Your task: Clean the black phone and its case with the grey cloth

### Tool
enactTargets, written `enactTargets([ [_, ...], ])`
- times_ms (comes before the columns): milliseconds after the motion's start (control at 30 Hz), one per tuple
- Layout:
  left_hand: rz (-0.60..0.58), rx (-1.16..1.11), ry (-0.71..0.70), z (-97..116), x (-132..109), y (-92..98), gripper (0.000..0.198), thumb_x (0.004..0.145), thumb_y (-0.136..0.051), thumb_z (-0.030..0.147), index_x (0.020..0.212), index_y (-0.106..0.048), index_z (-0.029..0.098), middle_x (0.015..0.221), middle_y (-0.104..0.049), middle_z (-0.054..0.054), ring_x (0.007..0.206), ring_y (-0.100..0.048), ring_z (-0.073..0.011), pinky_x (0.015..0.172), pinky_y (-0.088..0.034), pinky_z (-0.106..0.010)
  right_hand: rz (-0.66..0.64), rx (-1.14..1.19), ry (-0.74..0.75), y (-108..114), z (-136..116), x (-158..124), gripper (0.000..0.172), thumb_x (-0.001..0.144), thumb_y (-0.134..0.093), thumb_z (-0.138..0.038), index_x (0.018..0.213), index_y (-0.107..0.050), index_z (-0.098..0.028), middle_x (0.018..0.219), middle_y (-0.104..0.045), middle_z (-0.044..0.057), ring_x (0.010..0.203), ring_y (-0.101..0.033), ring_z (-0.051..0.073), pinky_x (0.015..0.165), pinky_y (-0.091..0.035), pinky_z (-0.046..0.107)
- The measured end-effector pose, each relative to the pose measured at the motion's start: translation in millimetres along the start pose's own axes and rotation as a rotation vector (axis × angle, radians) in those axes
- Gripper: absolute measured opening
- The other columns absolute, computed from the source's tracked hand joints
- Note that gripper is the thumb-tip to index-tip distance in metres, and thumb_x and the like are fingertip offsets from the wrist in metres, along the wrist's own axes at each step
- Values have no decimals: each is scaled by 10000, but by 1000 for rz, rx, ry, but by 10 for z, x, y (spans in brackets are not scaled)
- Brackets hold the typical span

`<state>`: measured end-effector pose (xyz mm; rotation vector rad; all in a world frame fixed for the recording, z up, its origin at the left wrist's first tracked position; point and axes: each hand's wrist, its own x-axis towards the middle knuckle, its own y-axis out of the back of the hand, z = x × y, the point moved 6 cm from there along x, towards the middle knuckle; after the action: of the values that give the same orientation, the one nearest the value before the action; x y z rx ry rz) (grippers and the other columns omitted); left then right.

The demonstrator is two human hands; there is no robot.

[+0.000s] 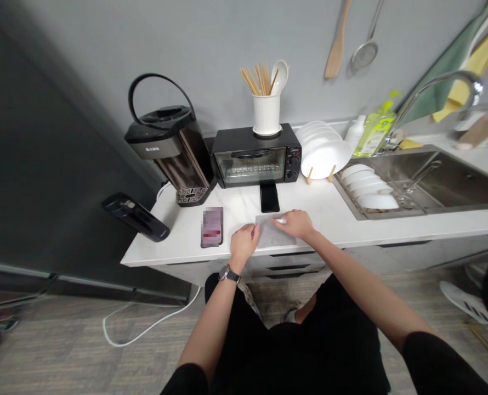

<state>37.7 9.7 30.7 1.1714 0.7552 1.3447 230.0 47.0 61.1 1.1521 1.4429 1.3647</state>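
White counter (182, 233) topped by black toaster oven (254, 159). Pale sheet (273, 236) laid near counter's front edge. Left hand (243, 241) curled at sheet's left edge; whether sheet is pinched cannot be told. Right hand (298, 224) set over sheet's far side, small white item (282, 221) pinched. Sheet apparently being steadied; firm hold, fine fingertip control judged needed next.
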Motion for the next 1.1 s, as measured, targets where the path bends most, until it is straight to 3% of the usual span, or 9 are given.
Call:
enactTargets([
  [167, -1, -4, -11, 9, -1, 5, 480, 1105, -311, 443, 880, -671, 219, 921, -742, -72, 815, -676, -193, 706, -390, -292, -26, -26, 20, -81, -65, 69, 641, 1040, -360, -596, 981, -830, -163, 993, -795, 189, 940, -754, 297, 787, -501, 326],
  [367, 2, -10, -12, 9, -2, 5, 471, 1106, -319, 433, 864, -663, 223, 896, -735, -62, 800, -674, -193, 697, -390, -301, -46, -34, 57, -94, -46, 114, 746, 1018, -306, -718, 972, -830, -189, 983, -797, 177, 932, -759, 301, 778, -505, 330],
  [533, 2, -13, -3, 6, -3, 8, 461, 1102, -340, 432, 849, -663, 223, 884, -731, -59, 780, -666, -193, 690, -387, -307, -53, -54, 84, -90, -21, 122, 635, 1057, -336, -575, 987, -831, -183, 1004, -797, 173, 962, -753, 302, 789, -499, 328],
  [700, 1, -19, -5, 13, -3, 17, 466, 1105, -329, 436, 865, -667, 223, 898, -734, -60, 781, -665, -190, 687, -383, -307, -77, -45, 141, -70, -38, 110, 661, 1050, -325, -635, 968, -829, -214, 984, -804, 142, 960, -750, 286, 780, -485, 311],
  [1100, -1, -23, -3, 12, -9, 11, 461, 1104, -333, 436, 875, -669, 221, 903, -732, -69, 791, -665, -196, 699, -384, -304, -106, -53, 228, -68, -54, 90, 549, 1057, -404, -534, 940, -829, -208, 970, -807, 128, 956, -747, 278, 777, -464, 305],
])
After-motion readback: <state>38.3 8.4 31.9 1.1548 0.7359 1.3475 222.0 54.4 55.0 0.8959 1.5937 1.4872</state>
